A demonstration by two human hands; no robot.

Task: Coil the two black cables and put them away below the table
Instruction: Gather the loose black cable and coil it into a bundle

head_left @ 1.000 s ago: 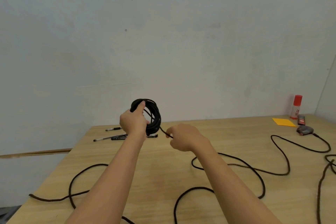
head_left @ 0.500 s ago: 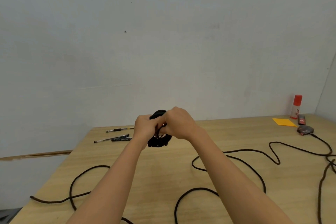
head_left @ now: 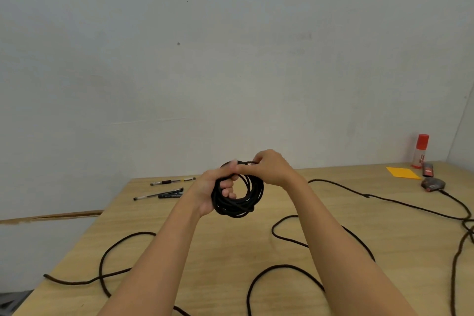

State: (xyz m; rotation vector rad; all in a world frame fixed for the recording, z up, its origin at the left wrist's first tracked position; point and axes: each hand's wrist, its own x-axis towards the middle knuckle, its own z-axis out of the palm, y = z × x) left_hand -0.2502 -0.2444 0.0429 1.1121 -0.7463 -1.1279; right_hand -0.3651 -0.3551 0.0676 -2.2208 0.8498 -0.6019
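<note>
Black cable coil point(head_left: 241, 200), a round bundle of thin cord, is held up in the air by both hands, its open ring facing the viewer. The left hand point(head_left: 209, 194) grips the coil's left side, fingers curled through the centre. The right hand point(head_left: 272, 168) pinches a strand at the top of the coil between thumb and fingertips. Beneath the coil lies a light wooden table point(head_left: 225, 246). A thicker black braided cable point(head_left: 279, 266) sprawls in loose loops on it, below the coil on both sides. Right of the coil, a thin black strand point(head_left: 400, 203) runs toward a small dark device point(head_left: 433, 184), an orange paper square point(head_left: 402, 172) and a red-capped white glue stick point(head_left: 420, 150). Left of the coil lie three slim pens point(head_left: 171, 182).
</note>
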